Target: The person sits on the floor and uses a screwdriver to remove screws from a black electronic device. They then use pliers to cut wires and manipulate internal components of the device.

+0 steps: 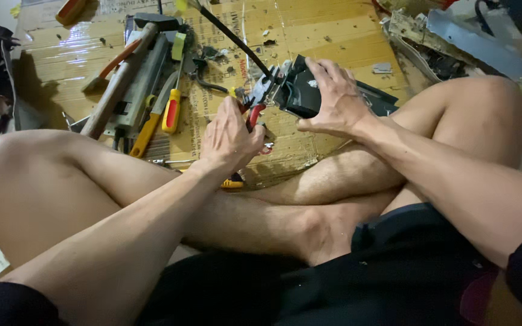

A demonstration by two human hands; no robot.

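cardboard (309, 36) sheet covers floor, tools (146, 90) scattered.

Red-handled pliers (255, 108), black plastic part (300, 93), black cable (231, 36), brown cardboard sheet (321, 36), yellow-and-red screwdriver handle (171, 111), grey hammer (122, 78), black shorts (394, 265)

An improvised floor workshop for taking apart scrap; flattened cardboard (309, 36) serves as the work surface; on its left part lie a hammer (122, 72) and yellow-and-red-handled screwdrivers (171, 108); beyond its right edge sits stripped scrap metal (454, 42).
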